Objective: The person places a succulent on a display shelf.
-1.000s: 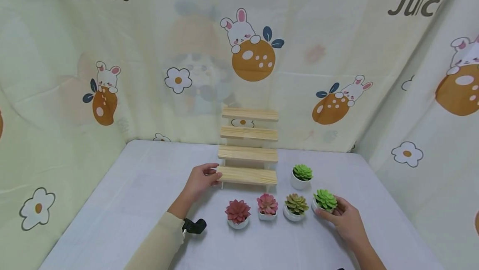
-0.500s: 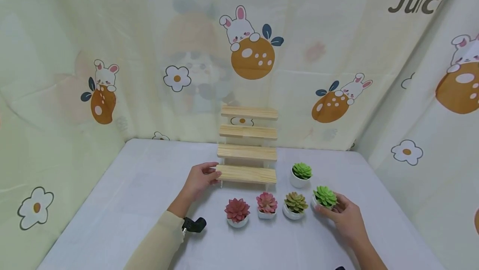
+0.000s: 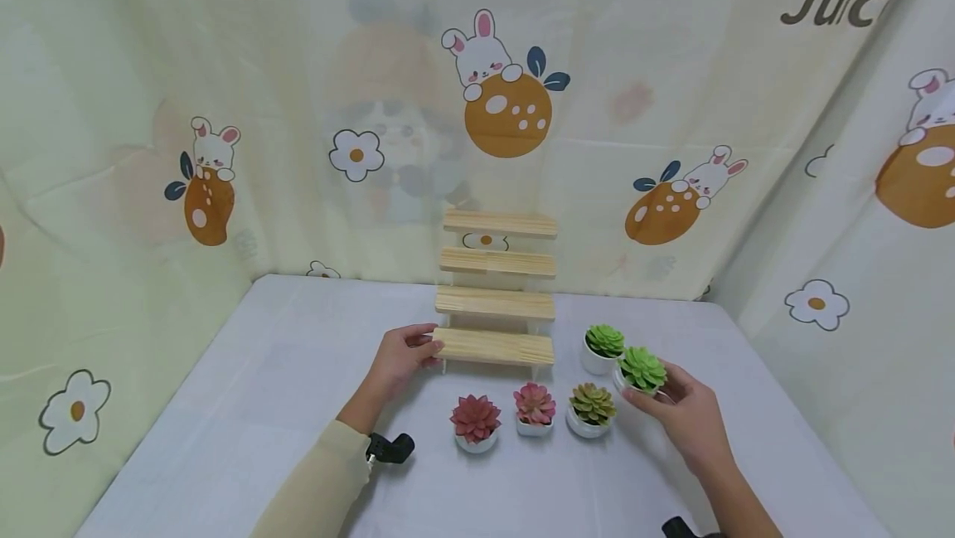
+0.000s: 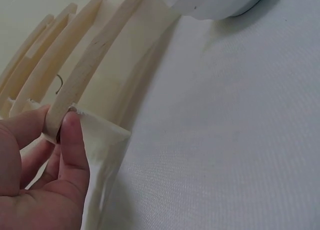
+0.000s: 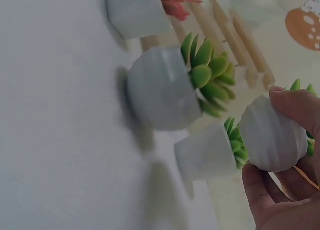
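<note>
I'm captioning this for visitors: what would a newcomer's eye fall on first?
Probably the bright green succulent that the right hand holds above the white table. Next, the tiered wooden rack at the table's back, its lowest shelf pinched by the left hand. Behind, printed rabbits decorate the pale backdrop.

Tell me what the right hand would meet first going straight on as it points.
Likely the rear green succulent, just past the potted plant the right hand holds raised; depth is unclear, so it might pass over.
</note>
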